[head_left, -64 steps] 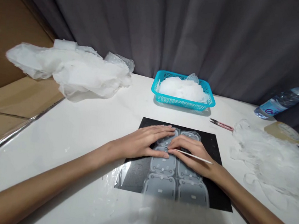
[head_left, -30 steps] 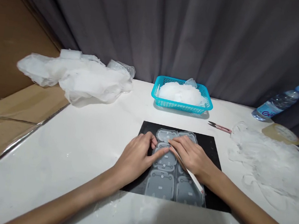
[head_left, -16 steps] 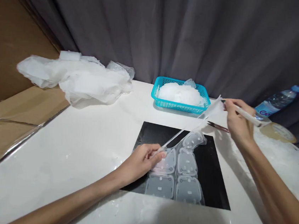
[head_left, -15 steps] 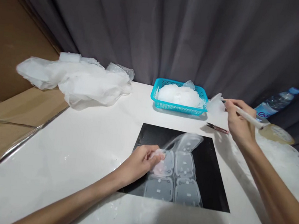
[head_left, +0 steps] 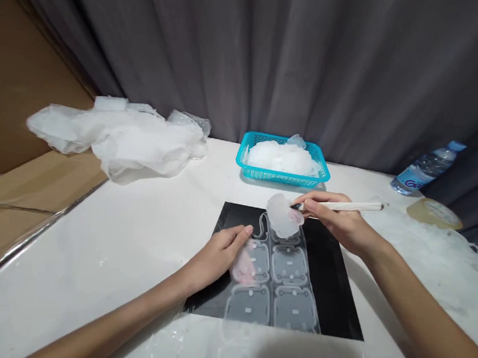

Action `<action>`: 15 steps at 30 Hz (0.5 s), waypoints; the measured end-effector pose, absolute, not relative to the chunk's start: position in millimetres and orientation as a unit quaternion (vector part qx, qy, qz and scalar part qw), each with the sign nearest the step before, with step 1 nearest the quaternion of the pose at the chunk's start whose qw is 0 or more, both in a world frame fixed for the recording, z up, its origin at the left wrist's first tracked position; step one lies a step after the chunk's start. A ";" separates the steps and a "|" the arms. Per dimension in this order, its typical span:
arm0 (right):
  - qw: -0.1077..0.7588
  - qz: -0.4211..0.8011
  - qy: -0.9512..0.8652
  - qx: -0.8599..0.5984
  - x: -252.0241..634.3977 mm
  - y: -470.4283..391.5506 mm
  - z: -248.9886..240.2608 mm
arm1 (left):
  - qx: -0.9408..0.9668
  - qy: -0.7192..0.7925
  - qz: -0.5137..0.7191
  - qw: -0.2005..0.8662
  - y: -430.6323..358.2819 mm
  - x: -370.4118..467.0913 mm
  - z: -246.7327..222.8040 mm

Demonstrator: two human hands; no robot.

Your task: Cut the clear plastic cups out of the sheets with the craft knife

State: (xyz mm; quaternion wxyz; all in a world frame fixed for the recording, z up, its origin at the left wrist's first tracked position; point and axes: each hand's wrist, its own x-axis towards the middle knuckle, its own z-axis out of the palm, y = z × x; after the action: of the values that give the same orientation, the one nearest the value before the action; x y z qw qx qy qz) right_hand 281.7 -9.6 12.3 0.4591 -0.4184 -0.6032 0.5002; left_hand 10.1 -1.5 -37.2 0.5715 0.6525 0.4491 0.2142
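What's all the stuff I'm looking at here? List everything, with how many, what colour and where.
Curtain: one visible stretch, dark grey, back
Table: one, white, beneath
Cardboard: count unclear, brown, far left
Plastic bundle: one heap, whitish, back left
Basket: one, turquoise, back centre
Pieces: uncounted, whitish, in basket
Bottle: one, clear with blue cap, back right
Tape roll: one, yellowish, below bottle
Scrap pile: one, whitish, right
Black sheet: one, front centre
Moulded sheet: one, clear, over black sheet
Loose piece: one, translucent white, at right fingertips
Pen-like tool: one, white, right hand
Left hand: one, at moulded sheet
Right hand: one, holding tool
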 end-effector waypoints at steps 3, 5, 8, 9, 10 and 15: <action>0.462 0.510 -0.598 -0.411 281.7 -8.3 7.5 | 0.638 0.479 0.211 0.565 -2.3 10.9 -38.7; 0.460 0.520 -0.596 -0.402 282.3 -7.9 5.8 | 0.643 0.496 0.214 0.543 -2.3 9.8 -36.3; 0.451 0.542 -0.599 -0.380 281.7 -7.6 3.9 | 0.642 0.491 0.225 0.544 -1.3 6.7 -29.1; 0.447 0.550 -0.599 -0.373 280.9 -7.5 2.6 | 0.643 0.474 0.226 0.557 -1.1 5.6 -26.4; 0.444 0.558 -0.597 -0.368 279.8 -7.3 0.9 | 0.647 0.449 0.224 0.574 -1.0 4.5 -23.8; 0.424 0.592 -0.579 -0.366 273.3 -6.8 -14.2 | 0.704 0.358 0.171 0.589 -4.8 2.8 -12.8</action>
State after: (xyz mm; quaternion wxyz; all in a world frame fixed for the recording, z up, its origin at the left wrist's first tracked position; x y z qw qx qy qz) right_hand 273.3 -6.8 -14.2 0.4240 -0.3663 -0.5793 0.5920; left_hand 2.8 -4.8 -12.8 0.5891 0.7039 0.3578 0.1714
